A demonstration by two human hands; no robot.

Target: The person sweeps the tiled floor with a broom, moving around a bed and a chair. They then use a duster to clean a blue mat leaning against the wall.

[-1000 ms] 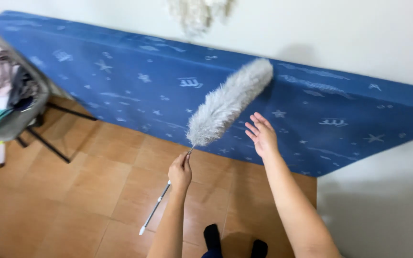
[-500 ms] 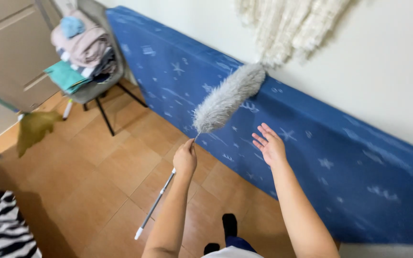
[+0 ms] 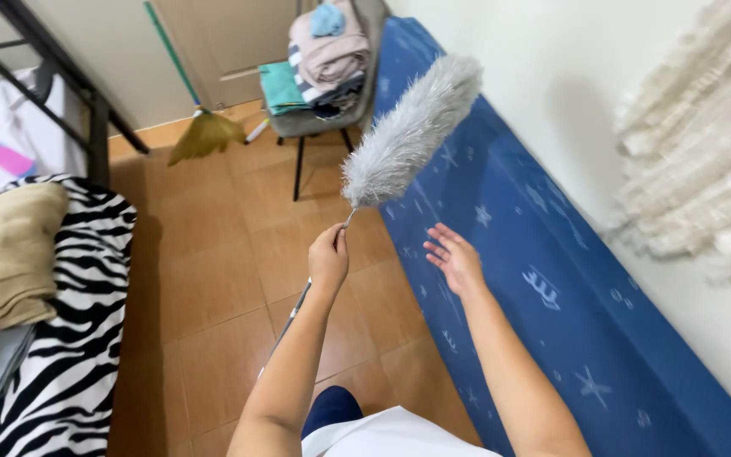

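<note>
My left hand (image 3: 329,257) grips the thin handle of a grey fluffy duster (image 3: 409,129), whose head points up and to the right, over the blue mattress (image 3: 543,279) with white star prints that leans against the wall on the right. The duster's long handle runs down behind my left forearm. My right hand (image 3: 454,259) is held flat with fingers spread, just in front of the mattress face and holding nothing.
A chair (image 3: 319,118) piled with folded clothes stands at the far end of the mattress. A broom (image 3: 200,127) leans by the door. A bed with a zebra-print cover (image 3: 69,338) and a tan pillow (image 3: 6,254) is on the left. A cream woven hanging (image 3: 704,161) hangs on the wall.
The view has swung left along the mattress, bringing the bed and broom into sight. The duster head now points higher, toward the chair end. Both hands keep their grip and pose.
</note>
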